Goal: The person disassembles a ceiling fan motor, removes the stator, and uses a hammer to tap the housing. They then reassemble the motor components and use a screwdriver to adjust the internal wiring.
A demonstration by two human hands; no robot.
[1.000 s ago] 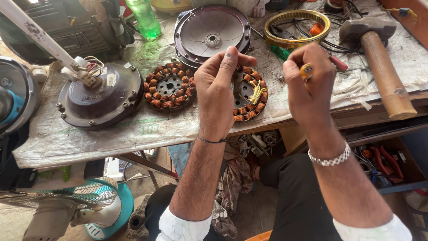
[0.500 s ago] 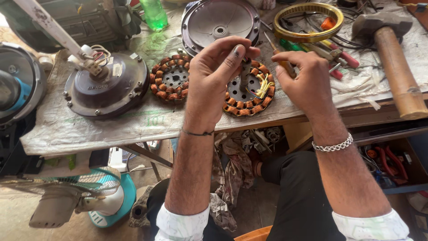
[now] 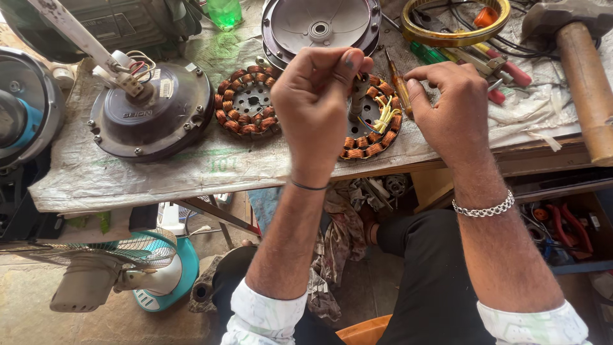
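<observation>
Working over the copper-wound coil ring [image 3: 377,131] at the worktop [image 3: 191,172] edge; left hand [image 3: 316,105] raised above it, fingertips pressed together in a pinch, probably on a fine wire, too thin to confirm; right hand [image 3: 450,112] curled beside the ring, thumb and finger closed on a small screwdriver [image 3: 399,86]. Steady, delicate handling likely called for next. Round about, from the left: dark fan motor [image 3: 150,115], second coil ring [image 3: 246,102], grey cover plate [image 3: 319,25], yellow ring [image 3: 456,22], hammer [image 3: 584,70]; loose tools crowd the right.

I'm looking at a fan repair workshop: copper-wound stators [image 3: 246,102], a motor housing [image 3: 153,115], a hammer [image 3: 584,64] and screwdrivers [image 3: 460,57] crowd the desk [image 3: 159,172].
</observation>
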